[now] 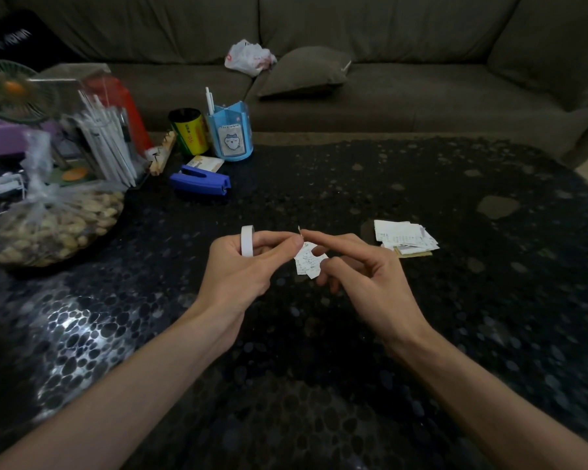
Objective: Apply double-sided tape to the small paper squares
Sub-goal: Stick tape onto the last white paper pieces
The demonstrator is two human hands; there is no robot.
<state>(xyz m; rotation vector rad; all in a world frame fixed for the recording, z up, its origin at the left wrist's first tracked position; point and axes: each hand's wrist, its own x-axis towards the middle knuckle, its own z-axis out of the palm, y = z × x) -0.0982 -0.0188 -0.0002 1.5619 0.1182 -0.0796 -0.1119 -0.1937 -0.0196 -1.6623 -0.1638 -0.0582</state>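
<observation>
My left hand holds a small white roll of double-sided tape, which sits like a ring around its fingers. Its thumb and forefinger pinch a tiny tape end at the tip of my right forefinger. My right hand holds a few small white paper squares with handwriting between its thumb and lower fingers. Both hands hover above the middle of the dark pebble-patterned table. A pile of more paper squares lies on the table to the right of my right hand.
A blue stapler, a blue pen holder and a yellow can stand at the back left. A bag of peanuts, a clear box of white sticks and a small fan crowd the left edge. A sofa runs behind.
</observation>
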